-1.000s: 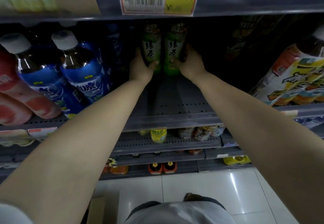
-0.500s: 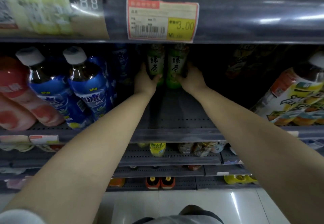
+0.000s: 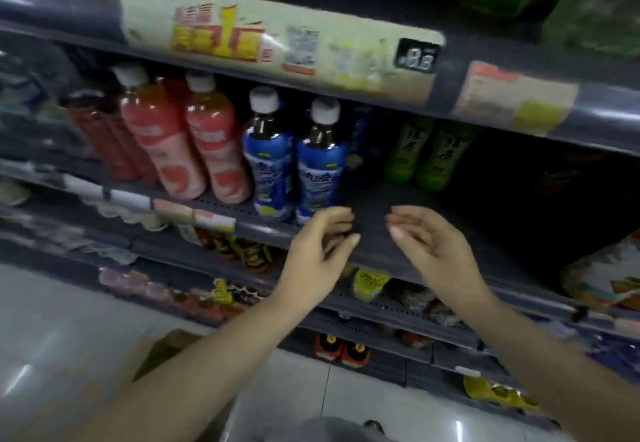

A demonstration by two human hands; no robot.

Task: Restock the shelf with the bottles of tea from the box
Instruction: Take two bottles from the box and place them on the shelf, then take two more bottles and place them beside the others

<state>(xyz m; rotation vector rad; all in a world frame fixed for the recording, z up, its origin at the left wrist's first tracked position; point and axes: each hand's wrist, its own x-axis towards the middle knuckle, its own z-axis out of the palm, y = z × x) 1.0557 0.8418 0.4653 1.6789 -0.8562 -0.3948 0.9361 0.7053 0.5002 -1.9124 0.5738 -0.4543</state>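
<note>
Two green tea bottles point(image 3: 420, 152) stand upright side by side deep on the dark perforated shelf point(image 3: 374, 199). My left hand point(image 3: 320, 251) hovers at the shelf's front edge, fingers loosely curled and empty. My right hand point(image 3: 427, 244) is beside it, also empty with fingers apart. Both hands are well in front of the green bottles and touch nothing. A corner of the cardboard box point(image 3: 162, 348) shows on the floor at lower left.
Blue-labelled bottles point(image 3: 298, 164) and pink-labelled bottles point(image 3: 187, 143) fill the shelf left of the green ones. An orange-and-yellow bottle point(image 3: 613, 275) lies at the right edge. A price strip point(image 3: 277, 43) fronts the shelf above. Lower shelves hold small goods; the floor is white tile.
Both hands have let go of the two green bottles and pulled back to the shelf's front edge. The view has swung to the left.
</note>
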